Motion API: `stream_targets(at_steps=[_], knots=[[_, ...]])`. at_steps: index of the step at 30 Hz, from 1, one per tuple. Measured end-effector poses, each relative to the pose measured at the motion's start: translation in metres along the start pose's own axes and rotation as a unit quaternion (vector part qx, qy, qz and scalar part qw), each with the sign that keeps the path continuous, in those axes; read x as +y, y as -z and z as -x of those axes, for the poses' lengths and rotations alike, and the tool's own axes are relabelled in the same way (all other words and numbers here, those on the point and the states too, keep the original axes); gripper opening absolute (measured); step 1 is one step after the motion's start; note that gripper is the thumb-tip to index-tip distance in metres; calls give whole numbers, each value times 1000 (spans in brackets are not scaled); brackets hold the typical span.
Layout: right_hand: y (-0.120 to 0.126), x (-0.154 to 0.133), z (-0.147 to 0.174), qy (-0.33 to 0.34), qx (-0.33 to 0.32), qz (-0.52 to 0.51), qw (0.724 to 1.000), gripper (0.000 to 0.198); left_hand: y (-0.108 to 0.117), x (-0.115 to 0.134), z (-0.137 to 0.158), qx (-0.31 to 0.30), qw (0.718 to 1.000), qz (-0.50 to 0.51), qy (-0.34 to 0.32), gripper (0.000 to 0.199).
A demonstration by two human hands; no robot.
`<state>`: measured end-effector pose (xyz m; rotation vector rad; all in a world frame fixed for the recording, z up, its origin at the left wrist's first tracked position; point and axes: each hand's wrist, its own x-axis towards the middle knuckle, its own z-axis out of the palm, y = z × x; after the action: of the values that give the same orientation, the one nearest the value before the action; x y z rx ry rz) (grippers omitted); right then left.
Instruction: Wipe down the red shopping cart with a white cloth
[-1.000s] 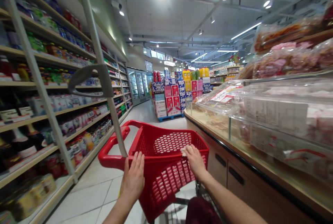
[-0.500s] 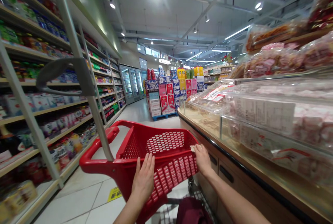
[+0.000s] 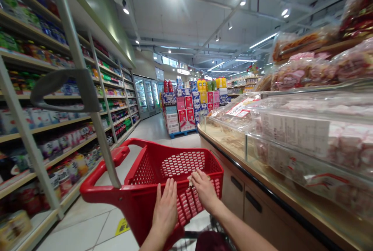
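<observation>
A red plastic shopping cart (image 3: 135, 200) stands side-on before me, its basket wall pierced with many holes. My left hand (image 3: 166, 206) rests flat against the near side of the basket, fingers stretched out and holding nothing. Over the near top rim, my right hand (image 3: 204, 189) presses down with bent fingers on a crumpled whitish cloth or tissue (image 3: 190, 181); most of that piece is hidden under the fingers. Rising from the handle end of the cart is a metal pole (image 3: 101, 138) with a grey plastic loop (image 3: 65, 89) on it.
Tall shelves of packaged drinks (image 3: 67, 138) line the left side. Close on my right is a display counter (image 3: 221, 142) heaped with wrapped food. Stacked cartons (image 3: 186, 111) on a blue pallet (image 3: 183, 132) and glass-door fridges (image 3: 145, 91) stand ahead. A yellow floor sticker (image 3: 122, 226) lies below the cart.
My right hand has slid left along the near rim with the cloth, from the far corner toward my left hand. The left hand stays flat on the basket. The view has shifted slightly.
</observation>
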<state>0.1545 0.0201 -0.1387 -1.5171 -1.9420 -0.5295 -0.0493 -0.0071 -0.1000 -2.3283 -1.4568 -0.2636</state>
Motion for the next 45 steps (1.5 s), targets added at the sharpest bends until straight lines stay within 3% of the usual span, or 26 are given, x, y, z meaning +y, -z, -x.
stream_targets(at_steps=[4, 6, 11, 12, 16, 18, 22, 27, 33, 39, 45], knots=[[20, 13, -2, -117, -69, 36, 990, 34, 4, -5, 7, -22, 1000, 9, -2, 65], [23, 10, -4, -141, -79, 40, 986, 32, 6, -6, 9, -35, 999, 13, -2, 65], [8, -25, -12, 15, -52, -25, 998, 32, 6, -20, 13, -16, 1000, -21, -2, 63], [8, -25, -12, 15, -47, -25, 998, 32, 6, -25, 14, -6, 1000, -29, 8, 63], [11, -18, -13, -102, -48, 27, 993, 29, 7, -36, 18, -3, 999, -37, 27, 64], [9, -28, -16, -74, -38, 16, 996, 29, 7, -37, 19, -2, 999, -38, 24, 63], [1, -51, -19, 56, -10, -32, 998, 30, 11, -45, 22, 30, 998, -56, 23, 62], [5, -41, -17, -57, -12, 15, 998, 30, 17, -56, 28, 41, 996, -62, 52, 62], [-3, -99, -30, 51, 10, -67, 996, 32, 19, -65, 33, 68, 995, -60, 46, 61], [7, -87, -28, -48, -24, -34, 998, 29, 15, -81, 39, 103, 989, -86, 59, 61], [0, -139, -44, 36, -3, -96, 995, 34, 18, -93, 44, 130, 985, -104, 44, 58]])
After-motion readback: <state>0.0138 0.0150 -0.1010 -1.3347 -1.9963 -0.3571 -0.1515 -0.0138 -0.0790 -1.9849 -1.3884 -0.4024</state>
